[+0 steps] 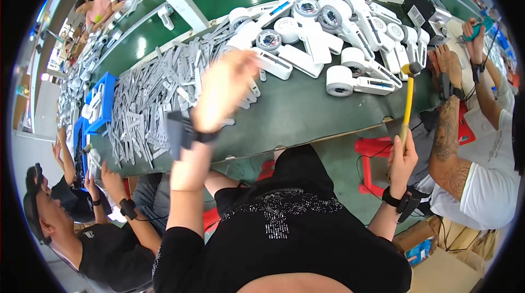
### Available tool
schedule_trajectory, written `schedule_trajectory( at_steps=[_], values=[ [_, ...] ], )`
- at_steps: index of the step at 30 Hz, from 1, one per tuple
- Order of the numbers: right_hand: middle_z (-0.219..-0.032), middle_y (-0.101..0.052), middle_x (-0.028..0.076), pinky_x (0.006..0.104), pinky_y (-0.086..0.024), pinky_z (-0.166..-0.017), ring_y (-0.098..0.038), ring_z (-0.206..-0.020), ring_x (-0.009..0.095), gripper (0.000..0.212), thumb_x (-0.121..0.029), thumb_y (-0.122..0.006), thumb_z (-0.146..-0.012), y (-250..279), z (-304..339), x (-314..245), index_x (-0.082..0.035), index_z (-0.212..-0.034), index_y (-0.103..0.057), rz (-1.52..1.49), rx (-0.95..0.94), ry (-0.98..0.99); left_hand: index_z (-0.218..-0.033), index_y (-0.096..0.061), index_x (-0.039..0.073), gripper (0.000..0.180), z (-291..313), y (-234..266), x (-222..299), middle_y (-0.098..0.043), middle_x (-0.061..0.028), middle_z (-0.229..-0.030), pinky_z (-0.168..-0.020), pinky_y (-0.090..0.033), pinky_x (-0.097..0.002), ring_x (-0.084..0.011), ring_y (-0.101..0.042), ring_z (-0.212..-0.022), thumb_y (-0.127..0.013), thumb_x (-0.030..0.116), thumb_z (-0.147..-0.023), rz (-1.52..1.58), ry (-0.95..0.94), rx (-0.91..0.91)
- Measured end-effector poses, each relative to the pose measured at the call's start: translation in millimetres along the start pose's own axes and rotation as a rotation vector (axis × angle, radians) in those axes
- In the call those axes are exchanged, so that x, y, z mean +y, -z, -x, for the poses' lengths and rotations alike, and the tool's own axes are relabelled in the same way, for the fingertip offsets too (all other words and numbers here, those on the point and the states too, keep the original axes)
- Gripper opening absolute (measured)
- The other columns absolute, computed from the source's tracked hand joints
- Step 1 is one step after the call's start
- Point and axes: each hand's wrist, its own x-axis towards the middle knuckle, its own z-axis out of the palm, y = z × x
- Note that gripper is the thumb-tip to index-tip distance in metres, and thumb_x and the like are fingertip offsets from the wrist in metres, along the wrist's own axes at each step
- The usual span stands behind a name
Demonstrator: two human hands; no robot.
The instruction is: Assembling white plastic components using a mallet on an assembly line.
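Observation:
My right hand (402, 159) is closed around the handle of a small mallet (409, 101), its yellow shaft upright and its dark and yellow head on top, in front of the table's edge. My left hand (227, 89), smeared by motion, hovers over the table at the near left side of the white housings; its fingers do not show clearly. Those white plastic housings (309, 47) have round heads and long handles, and several expose circuit boards inside. To the left of my left hand spreads a heap of long grey plastic strips (158, 93).
A blue bin (100, 101) with white parts stands at the table's left end. A black box-shaped device (426, 15) sits at the far right. Co-workers work on both sides, one at the right holding a teal tool (479, 29). A red stool (372, 167) stands below the table's edge.

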Motion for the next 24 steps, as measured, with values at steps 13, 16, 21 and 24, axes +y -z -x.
schedule_trajectory(
  at_steps=[13,16,21,24],
  values=[
    [-0.061,-0.049,-0.005,0.018,-0.031,-0.038,-0.041,-0.043,0.003,0.04,-0.013,-0.059,-0.093,11.3,46.4,9.0,-0.002,-0.131,-0.053,0.03,-0.438,-0.073,-0.131,-0.043,0.004,0.058,51.8,-133.7,90.5,-0.063,-0.0184,-0.087,-0.063,-0.052,-0.043,-0.0333,-0.064,-0.078,-0.059,0.041,-0.089,0.0,-0.144,-0.158],
    [-0.062,-0.05,-0.004,0.0181,-0.032,-0.039,-0.042,-0.044,0.003,0.04,-0.01,-0.058,-0.092,-8.6,67.0,-21.7,0.0,-0.131,-0.053,-0.134,-0.532,-0.236,-0.12,-0.048,0.005,0.056,68.4,-122.0,85.9,-0.061,-0.0181,-0.093,-0.063,-0.052,-0.0431,-0.0345,-0.062,-0.081,-0.063,0.046,-0.085,-0.007,-0.051,-0.122],
    [-0.065,-0.05,-0.004,0.0182,-0.032,-0.042,-0.042,-0.047,0.003,0.042,-0.006,-0.057,-0.092,-28.7,72.1,-26.4,0.001,-0.134,-0.05,-0.096,-0.656,-0.192,-0.11,-0.053,0.009,0.037,99.5,-86.6,47.1,-0.057,-0.0148,-0.101,-0.069,-0.052,-0.0416,-0.0331,-0.059,-0.092,-0.069,0.023,-0.081,-0.014,-0.042,-0.008],
    [-0.065,-0.05,-0.004,0.0184,-0.033,-0.043,-0.043,-0.048,0.003,0.043,-0.006,-0.057,-0.092,-42.7,72.5,-25.9,0.001,-0.134,-0.05,-0.133,-0.666,-0.168,-0.111,-0.054,0.011,0.034,108.1,-57.5,17.9,-0.06,-0.0111,-0.097,-0.073,-0.05,-0.0425,-0.0312,-0.061,-0.089,-0.067,0.011,-0.079,-0.11,-0.115,0.027]
  ],
)
